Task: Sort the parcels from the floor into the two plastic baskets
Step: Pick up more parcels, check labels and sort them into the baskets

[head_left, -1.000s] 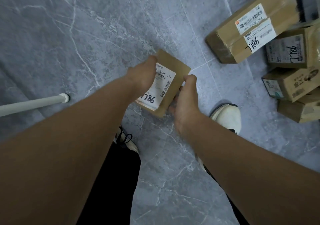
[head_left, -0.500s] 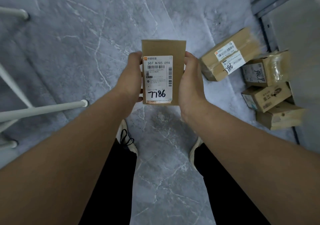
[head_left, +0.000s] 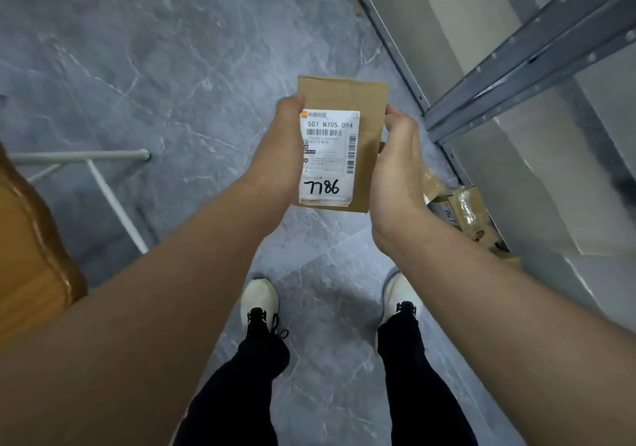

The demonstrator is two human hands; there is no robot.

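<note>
- In front of the body, above the grey floor (head_left: 165,67), the parcel (head_left: 370,143) is held upright with its label (head_left: 328,156) facing the camera.
- The left hand (head_left: 278,156) grips the parcel's left edge and the right hand (head_left: 395,170) grips its right edge. Both hands are clamped on this one parcel.
- Change: one second ago the parcel was tilted and low, close to the floor pile. It now sits squared and raised, and the handwritten "7786" is legible.
- Meaning: the pick appears complete. The step in hand is probably reading the number to choose a basket.
- The remaining parcels (head_left: 461,211) lie on the floor at the right, at the foot of the shelving and partly hidden by the right forearm. Sorting is not finished.
- Edges: the metal shelving frame (head_left: 516,67) stands near the right hand. A white tube frame (head_left: 103,184) stands at the left.
- An orange-brown object (head_left: 31,256) at the left edge is too blurred to identify. No basket can be confirmed in view.
- Open room: bare floor lies ahead and to the front left. Any turn is best made away from the shelving.
</note>
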